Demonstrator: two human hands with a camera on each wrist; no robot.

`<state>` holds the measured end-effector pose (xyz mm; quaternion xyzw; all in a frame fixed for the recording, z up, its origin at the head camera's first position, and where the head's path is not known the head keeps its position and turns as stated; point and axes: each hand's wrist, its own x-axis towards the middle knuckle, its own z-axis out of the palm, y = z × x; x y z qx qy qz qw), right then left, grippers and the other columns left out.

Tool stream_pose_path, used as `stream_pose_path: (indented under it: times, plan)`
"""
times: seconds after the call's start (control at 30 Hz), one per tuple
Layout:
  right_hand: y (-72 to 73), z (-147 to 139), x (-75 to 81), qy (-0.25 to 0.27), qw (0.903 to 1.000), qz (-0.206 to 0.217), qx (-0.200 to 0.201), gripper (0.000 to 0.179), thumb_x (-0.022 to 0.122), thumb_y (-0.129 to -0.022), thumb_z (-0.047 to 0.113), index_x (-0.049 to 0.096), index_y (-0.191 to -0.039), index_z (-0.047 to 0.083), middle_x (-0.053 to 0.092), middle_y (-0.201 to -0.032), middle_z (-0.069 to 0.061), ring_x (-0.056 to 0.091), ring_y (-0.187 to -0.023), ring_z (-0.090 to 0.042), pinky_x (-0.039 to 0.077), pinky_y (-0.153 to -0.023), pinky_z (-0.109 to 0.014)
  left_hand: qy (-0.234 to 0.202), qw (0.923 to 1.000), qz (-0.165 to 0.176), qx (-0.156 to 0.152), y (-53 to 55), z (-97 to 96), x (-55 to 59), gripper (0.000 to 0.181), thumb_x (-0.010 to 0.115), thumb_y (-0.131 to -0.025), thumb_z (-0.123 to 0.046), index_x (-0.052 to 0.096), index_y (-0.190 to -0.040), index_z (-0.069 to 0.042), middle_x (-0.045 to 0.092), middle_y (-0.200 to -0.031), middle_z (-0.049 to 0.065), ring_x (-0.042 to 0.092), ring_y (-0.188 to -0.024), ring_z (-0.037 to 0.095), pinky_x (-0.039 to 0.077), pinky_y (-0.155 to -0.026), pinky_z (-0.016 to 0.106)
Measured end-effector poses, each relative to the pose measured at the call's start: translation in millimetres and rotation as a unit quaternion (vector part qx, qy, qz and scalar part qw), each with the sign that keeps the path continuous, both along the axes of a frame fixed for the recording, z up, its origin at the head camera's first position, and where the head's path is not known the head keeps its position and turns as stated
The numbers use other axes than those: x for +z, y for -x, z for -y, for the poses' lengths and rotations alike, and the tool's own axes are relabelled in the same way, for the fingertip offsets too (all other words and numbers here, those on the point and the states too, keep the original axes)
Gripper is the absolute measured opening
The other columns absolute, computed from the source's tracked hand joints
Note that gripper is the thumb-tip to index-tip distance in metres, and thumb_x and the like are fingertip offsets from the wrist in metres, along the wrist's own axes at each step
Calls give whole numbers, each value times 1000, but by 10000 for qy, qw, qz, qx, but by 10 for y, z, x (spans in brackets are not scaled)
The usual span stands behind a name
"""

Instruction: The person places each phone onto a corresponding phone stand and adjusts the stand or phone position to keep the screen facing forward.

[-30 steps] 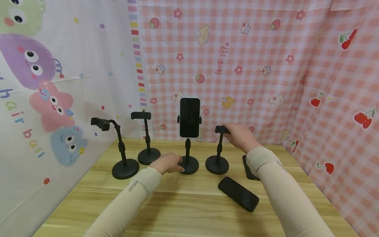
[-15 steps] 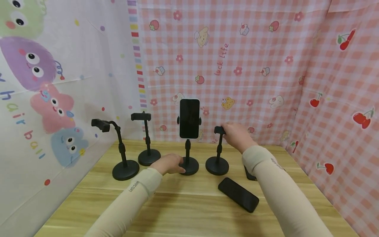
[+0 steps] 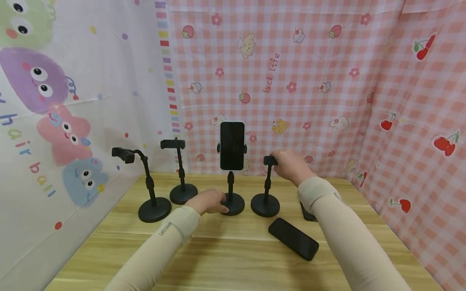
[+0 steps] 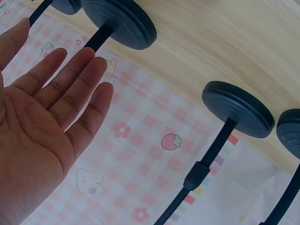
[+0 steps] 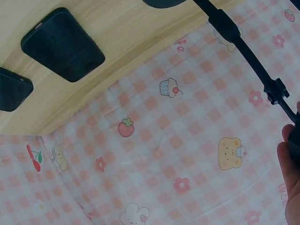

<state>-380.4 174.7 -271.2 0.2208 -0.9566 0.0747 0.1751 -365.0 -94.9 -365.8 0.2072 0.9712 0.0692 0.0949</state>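
Observation:
In the head view, my right hand (image 3: 291, 165) grips the clamp at the top of a black phone stand (image 3: 265, 205) that has a round base. At the right edge of the right wrist view, its fingers (image 5: 289, 164) wrap that dark clamp. My left hand (image 3: 206, 201) reaches to the base of the middle phone stand (image 3: 236, 205), fingers loosely extended. The left wrist view shows the palm, with fingertips overlapping that stand's pole. A phone (image 3: 232, 145) with a white edge and dark screen stands upright in the middle stand's clamp.
Two more black phone stands, one bent-necked (image 3: 154, 210) and one straight (image 3: 183, 194), stand on the left of the wooden table (image 3: 218, 258). A black phone (image 3: 293, 238) lies front right. Another phone (image 3: 307, 213) lies partly behind the right sleeve. Patterned cloth (image 3: 316, 52) hangs behind.
My right hand has moved slightly left, and the stand it grips has shifted a little left on the table. The left hand stays by the middle base.

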Motion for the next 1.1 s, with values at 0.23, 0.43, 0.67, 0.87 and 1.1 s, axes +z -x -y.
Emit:
stream_pose_path:
  times: [0.23, 0.43, 0.67, 0.87, 1.1]
  plan:
    - [-2, 24, 103, -294, 9995, 116, 78, 16, 70, -85, -3, 73, -98, 4, 72, -91, -11, 67, -81, -25, 54, -76, -42, 15, 10000, 1, -44, 8, -39, 2, 45, 70, -94, -34, 66, -127, -5, 64, -126, 11, 58, -120, 28, 43, -103, 44]
    - [38, 36, 152, -338, 9988, 328, 118, 14, 74, -82, -4, 75, -95, 3, 72, -90, -10, 66, -81, -24, 54, -77, -40, -21, 10000, 35, -31, -4, -70, -7, 41, 71, -93, -33, 68, -124, -6, 66, -123, 10, 59, -117, 28, 44, -102, 44]
    - [24, 7, 172, -280, 9986, 441, 19, 20, 73, -82, -5, 74, -100, 2, 72, -96, -13, 66, -85, -25, 54, -80, -40, 24, 9999, -66, -119, 13, -93, -37, 40, 71, -93, -33, 69, -121, -5, 66, -121, 10, 60, -116, 27, 45, -101, 43]
    - [1, -16, 138, -348, 9991, 236, 16, 20, 71, -85, -3, 73, -104, 3, 71, -99, -12, 66, -88, -27, 54, -82, -42, 75, 9997, -128, -192, 18, -91, -55, 40, 71, -92, -34, 69, -121, -5, 66, -121, 10, 60, -116, 28, 45, -101, 43]
    - [-23, -54, 121, -233, 9991, 366, 14, 39, 76, -87, 9, 65, -124, 3, 68, -115, -16, 66, -101, -32, 53, -87, -46, 50, 9999, -86, -123, 2, -61, -55, 42, 71, -93, -33, 68, -124, -5, 66, -123, 11, 59, -118, 28, 44, -101, 44]
